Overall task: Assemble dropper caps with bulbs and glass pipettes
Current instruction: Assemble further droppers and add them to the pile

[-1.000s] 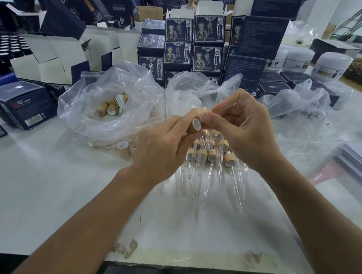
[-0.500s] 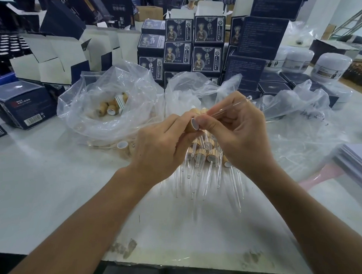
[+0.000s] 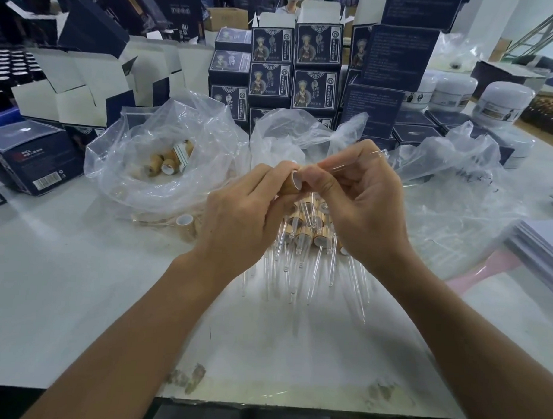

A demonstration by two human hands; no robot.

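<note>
One bamboo cap (image 3: 291,182) gripped by left hand (image 3: 240,220), one glass pipette (image 3: 352,163) pinched by right hand (image 3: 363,212).

Printed text covers the stacked dark blue boxes (image 3: 315,87) and the labels on the white jars (image 3: 504,103), all too small to read; a box at left (image 3: 35,157) bears a barcode, digits unreadable

Tan wood-grain cap (image 3: 289,185), white inside; navy printed boxes (image 3: 317,46).
</note>
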